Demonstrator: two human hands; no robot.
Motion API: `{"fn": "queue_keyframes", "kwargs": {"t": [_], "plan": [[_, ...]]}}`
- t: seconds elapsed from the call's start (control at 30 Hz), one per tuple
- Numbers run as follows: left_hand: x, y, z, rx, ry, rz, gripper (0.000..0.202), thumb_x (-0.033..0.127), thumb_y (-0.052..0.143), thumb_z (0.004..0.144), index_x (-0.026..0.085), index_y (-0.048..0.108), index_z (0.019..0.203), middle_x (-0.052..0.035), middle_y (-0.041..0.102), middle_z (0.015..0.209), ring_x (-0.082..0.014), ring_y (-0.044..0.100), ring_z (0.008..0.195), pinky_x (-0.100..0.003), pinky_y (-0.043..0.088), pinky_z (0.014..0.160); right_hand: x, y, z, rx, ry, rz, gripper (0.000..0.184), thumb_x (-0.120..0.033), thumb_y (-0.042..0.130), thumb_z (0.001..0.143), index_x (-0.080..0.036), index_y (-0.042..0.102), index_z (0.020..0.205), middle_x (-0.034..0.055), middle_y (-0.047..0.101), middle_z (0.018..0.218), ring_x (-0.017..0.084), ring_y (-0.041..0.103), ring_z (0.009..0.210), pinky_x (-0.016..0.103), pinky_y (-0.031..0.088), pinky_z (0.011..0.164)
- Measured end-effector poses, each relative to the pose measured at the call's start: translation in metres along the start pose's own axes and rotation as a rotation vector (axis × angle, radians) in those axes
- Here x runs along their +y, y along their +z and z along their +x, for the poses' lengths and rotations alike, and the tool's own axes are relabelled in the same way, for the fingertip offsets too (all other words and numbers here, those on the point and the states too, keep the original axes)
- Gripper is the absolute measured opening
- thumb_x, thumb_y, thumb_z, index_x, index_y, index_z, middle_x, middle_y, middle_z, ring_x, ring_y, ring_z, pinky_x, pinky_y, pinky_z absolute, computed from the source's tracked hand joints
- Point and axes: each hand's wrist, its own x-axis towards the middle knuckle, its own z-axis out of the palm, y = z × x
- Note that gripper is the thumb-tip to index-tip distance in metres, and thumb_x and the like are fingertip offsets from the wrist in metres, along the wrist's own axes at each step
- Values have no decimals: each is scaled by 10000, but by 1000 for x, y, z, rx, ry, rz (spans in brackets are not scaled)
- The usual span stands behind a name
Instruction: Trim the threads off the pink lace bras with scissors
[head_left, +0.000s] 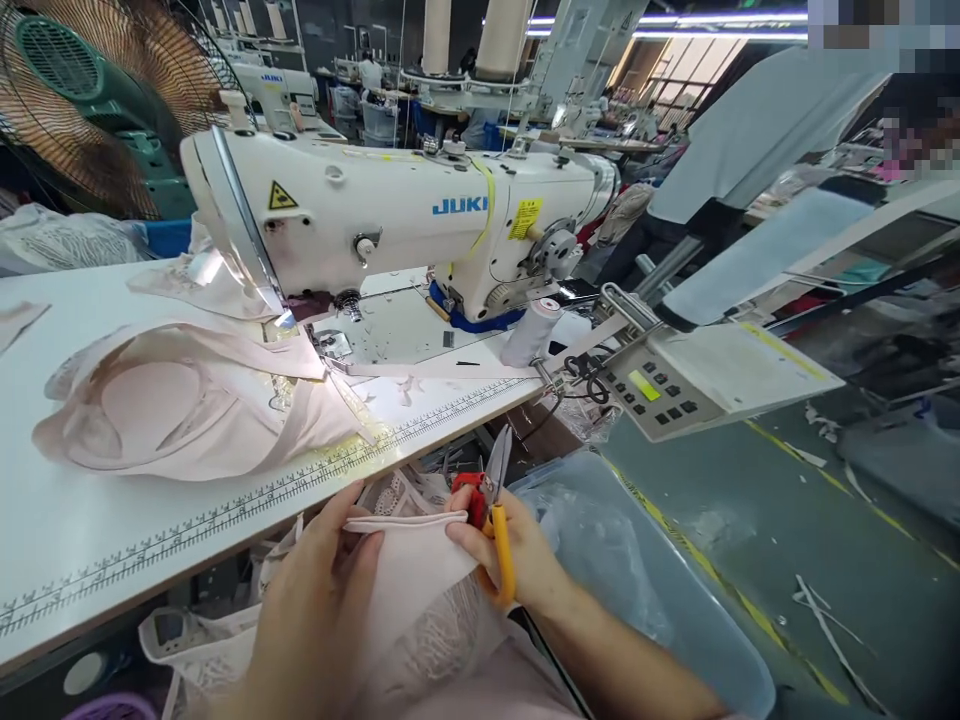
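Observation:
My left hand (315,600) pinches the edge of a pale pink garment piece (409,570) held below the table's front edge. My right hand (517,560) grips the same fabric edge and also holds small thread snips (496,500) with a yellow and red handle, blades pointing up. Lace trim hangs beneath the fabric. On the table lies a pile of pink bra cups (187,400) under the needle area of a white JUKI sewing machine (390,215).
A white sewing table (90,530) carries a printed ruler along its front edge. A thread cone (531,333) and a control panel (660,390) sit right of the machine. A clear plastic bin (645,580) stands by my right arm. A fan (82,90) is at far left.

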Motion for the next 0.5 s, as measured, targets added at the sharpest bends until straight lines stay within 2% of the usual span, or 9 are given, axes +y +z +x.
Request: {"fn": "queue_keyframes", "kwargs": {"t": [0.07,0.13,0.23,0.33,0.43,0.5], "plan": [[6,-6,2,-31,-69,-74,244,388,587,773,275,639,983,4,724,826,-172,664,647,-257,512,612,2,1,3,-37,25,29,307,-340,760,674,-180,536,809,-17,509,741,109,451,641,234,369,596],[14,-14,4,-100,-234,-177,168,402,612,749,260,635,835,20,695,703,-148,620,564,-227,483,551,1,3,6,-76,17,121,323,-364,763,670,-178,521,776,-15,512,735,110,462,649,237,372,607],[17,-23,7,-211,-458,-312,219,434,672,703,243,606,787,47,633,587,-98,525,446,-176,421,439,-1,7,9,-143,-2,239,348,-405,741,690,-179,480,730,20,576,787,143,538,736,278,411,701],[9,-25,10,-265,-501,-482,271,436,742,652,224,597,739,35,657,706,-82,549,484,-150,453,454,-5,11,9,-164,30,205,345,-413,726,701,-180,473,736,35,599,804,157,561,767,300,420,735],[-2,-24,9,-257,-549,-605,280,417,775,630,226,590,720,27,665,794,-108,607,582,-149,483,484,-4,15,6,-117,40,116,348,-417,725,682,-186,473,745,17,571,778,127,504,680,268,414,644],[-7,-25,8,-268,-569,-556,278,427,758,648,237,580,746,27,668,816,-117,615,590,-164,487,483,-2,18,5,-87,35,45,349,-420,727,669,-186,481,748,1,539,742,106,451,610,243,387,566]]}}
